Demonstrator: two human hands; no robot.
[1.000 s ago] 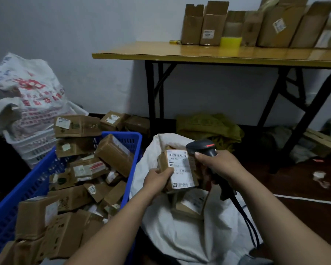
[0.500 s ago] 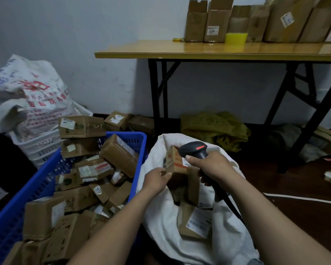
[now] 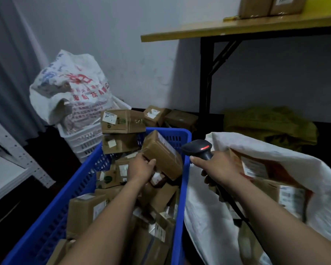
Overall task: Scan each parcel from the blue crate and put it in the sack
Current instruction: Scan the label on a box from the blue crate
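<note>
Brown parcel [image 3: 163, 156] at frame centre, in the blue crate [image 3: 172, 131], gripped by left hand [image 3: 141, 169]; right hand [image 3: 221, 168] clasps scanner [image 3: 199, 148].

- pale grey plaster wall [image 3: 141, 54], dimly lit
- yellow wooden table with black metal folding legs [image 3: 237, 29], upper right
- grey perforated metal rack [image 3: 27, 159], left edge
- dark floor [image 3: 11, 226] below

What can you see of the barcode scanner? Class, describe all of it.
The barcode scanner is black, plastic-looking, with a rounded head showing a red glowing strip on top. Its head points left towards the blue crate. The right hand grips its handle, hiding most of it; a dark cable trails down from below the hand, over the white sack.
</note>
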